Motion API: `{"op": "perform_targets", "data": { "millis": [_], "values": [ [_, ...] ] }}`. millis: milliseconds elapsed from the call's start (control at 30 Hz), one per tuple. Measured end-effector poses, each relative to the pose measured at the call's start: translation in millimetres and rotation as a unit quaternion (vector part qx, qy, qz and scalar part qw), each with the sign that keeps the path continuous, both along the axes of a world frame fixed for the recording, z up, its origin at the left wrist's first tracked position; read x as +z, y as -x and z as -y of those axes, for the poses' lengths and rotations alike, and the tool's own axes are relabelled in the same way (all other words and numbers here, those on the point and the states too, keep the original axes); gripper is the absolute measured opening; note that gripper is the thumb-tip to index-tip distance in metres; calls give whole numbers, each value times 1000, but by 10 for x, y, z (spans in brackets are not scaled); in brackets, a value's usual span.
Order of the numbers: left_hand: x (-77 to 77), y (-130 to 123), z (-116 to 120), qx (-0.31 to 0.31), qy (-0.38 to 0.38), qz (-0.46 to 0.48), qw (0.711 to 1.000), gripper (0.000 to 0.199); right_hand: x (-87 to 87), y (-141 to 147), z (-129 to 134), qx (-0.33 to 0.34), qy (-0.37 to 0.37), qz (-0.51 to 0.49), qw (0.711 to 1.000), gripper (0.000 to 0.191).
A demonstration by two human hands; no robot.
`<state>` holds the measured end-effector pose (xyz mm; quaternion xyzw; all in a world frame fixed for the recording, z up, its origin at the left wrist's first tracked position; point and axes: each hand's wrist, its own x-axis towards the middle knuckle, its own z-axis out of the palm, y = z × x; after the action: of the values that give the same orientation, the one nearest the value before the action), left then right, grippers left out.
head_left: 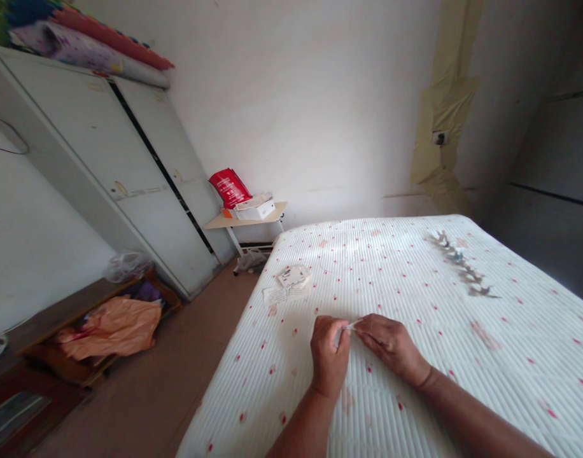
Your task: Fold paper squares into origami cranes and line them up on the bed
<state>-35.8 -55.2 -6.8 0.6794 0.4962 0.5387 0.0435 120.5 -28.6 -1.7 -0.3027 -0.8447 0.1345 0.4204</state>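
Observation:
Over the bed, my left hand (330,351) and my right hand (393,346) meet with their fingertips pinched on a small, pale folded piece of paper (351,325). Its thin end shows between the thumbs and fingers; the rest is hidden by them. Farther left on the bed lies a small stack of white paper squares (294,277), with a printed sheet (278,296) under or beside it. Toward the far right, several folded paper birds (471,275) lie in a slanting row, apart from my hands.
The bed has a white ribbed cover (368,407) with red dots. At the back left, a small table (219,222) bears a red bag (230,188) and a white box (258,210). Along the left stand a grey cabinet (143,184) and a low wooden bench with an orange bag (114,324).

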Motion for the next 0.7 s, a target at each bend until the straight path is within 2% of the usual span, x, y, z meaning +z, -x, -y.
{"op": "perform_targets", "data": {
  "millis": [200, 433, 700],
  "values": [
    [6, 14, 1, 2, 1, 7, 1000, 15, 13, 21, 20, 10, -20, -25, 999, 22],
    [29, 21, -16, -15, -10, 9, 1000, 18, 60, 24, 20, 19, 146, -78, 986, 21],
    [23, 24, -4, -30, -4, 18, 999, 23, 7, 23, -5, 53, 169, -50, 983, 21]
  ]
}}
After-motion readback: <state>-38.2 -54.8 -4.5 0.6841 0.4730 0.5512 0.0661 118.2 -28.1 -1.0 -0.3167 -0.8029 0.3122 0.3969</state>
